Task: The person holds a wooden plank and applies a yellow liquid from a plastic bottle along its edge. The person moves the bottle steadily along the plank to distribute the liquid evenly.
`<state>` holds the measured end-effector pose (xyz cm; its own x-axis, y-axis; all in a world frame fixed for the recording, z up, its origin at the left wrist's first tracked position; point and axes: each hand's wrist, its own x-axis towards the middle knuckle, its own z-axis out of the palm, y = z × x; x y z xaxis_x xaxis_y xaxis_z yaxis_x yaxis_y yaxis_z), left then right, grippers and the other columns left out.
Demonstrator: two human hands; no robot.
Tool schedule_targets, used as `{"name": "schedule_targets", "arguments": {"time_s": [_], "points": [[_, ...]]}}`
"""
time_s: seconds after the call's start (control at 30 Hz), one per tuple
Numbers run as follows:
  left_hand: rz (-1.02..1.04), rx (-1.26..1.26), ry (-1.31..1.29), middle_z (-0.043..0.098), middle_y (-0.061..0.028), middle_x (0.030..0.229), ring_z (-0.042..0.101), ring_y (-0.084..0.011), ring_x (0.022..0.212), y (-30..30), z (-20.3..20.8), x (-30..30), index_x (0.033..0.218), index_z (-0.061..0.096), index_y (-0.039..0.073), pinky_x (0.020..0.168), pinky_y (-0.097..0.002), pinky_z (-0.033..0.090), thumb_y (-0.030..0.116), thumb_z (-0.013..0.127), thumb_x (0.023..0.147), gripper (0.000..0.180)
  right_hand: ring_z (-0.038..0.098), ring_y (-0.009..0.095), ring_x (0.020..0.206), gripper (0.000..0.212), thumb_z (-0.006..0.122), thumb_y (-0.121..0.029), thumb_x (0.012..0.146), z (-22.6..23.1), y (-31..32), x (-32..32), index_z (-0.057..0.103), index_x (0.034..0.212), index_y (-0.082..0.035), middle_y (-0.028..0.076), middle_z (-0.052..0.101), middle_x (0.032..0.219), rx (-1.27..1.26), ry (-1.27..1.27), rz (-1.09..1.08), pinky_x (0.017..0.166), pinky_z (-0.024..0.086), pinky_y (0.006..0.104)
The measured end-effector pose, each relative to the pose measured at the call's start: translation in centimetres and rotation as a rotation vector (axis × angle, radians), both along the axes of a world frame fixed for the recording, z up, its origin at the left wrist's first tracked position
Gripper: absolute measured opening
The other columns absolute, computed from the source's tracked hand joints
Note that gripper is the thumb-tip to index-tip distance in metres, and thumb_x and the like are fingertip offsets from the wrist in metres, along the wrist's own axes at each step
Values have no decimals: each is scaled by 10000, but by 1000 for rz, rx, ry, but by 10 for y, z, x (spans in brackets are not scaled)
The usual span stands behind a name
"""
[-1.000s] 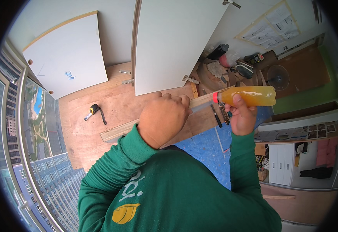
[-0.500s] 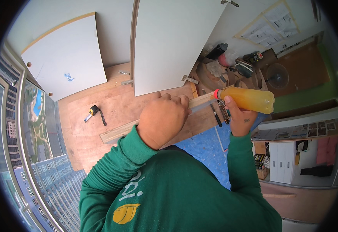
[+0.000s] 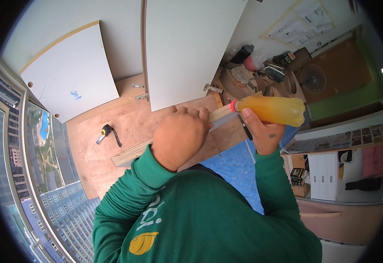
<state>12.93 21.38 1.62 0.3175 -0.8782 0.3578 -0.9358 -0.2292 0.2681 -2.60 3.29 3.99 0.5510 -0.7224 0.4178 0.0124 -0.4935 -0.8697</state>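
Red-capped plastic bottle (image 3: 272, 110) of yellow liquid is held nearly sideways over the right end of the wooden strip (image 3: 132, 154), cap toward the left; the right hand (image 3: 267, 135) has its grip closed on it, thumb near the neck; the left hand (image 3: 179, 139) curls over the strip, but hidden fingertips mean I cannot tell how far that grip closes; beyond, a tape measure (image 3: 106, 130) lies on the plywood worktop (image 3: 88, 151).

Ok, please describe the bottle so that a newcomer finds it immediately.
From the wooden worktop, follow the long wood strip rightward to the right hand. It holds a bottle whose yellow contents and red cap set it apart from the strip.
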Motion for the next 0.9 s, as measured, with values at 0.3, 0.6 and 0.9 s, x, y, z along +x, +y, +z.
{"name": "schedule_targets", "arguments": {"time_s": [0.3,0.6,0.9], "points": [[11,-18,-26,710,-77,768,708,-272,769,-2,-2,4,1029,675,64,733,-412,523,374,718,975,317,710,129,885,190,858,-16,894,4,-13,3,766,1057,19,55,776,995,60,41,-37,803,573,292],[15,-16,-49,706,-65,769,703,-264,749,-3,-3,7,1045,675,61,713,-406,515,384,744,958,341,712,128,867,187,860,-12,890,7,-21,0,766,1048,20,54,778,973,42,85,-107,797,574,290],[14,3,-41,720,-69,775,696,-269,737,-4,-2,8,1027,678,56,719,-407,517,369,750,951,330,717,127,867,170,856,7,885,5,-5,1,775,1034,22,52,786,963,54,85,-101,805,579,291]]}}
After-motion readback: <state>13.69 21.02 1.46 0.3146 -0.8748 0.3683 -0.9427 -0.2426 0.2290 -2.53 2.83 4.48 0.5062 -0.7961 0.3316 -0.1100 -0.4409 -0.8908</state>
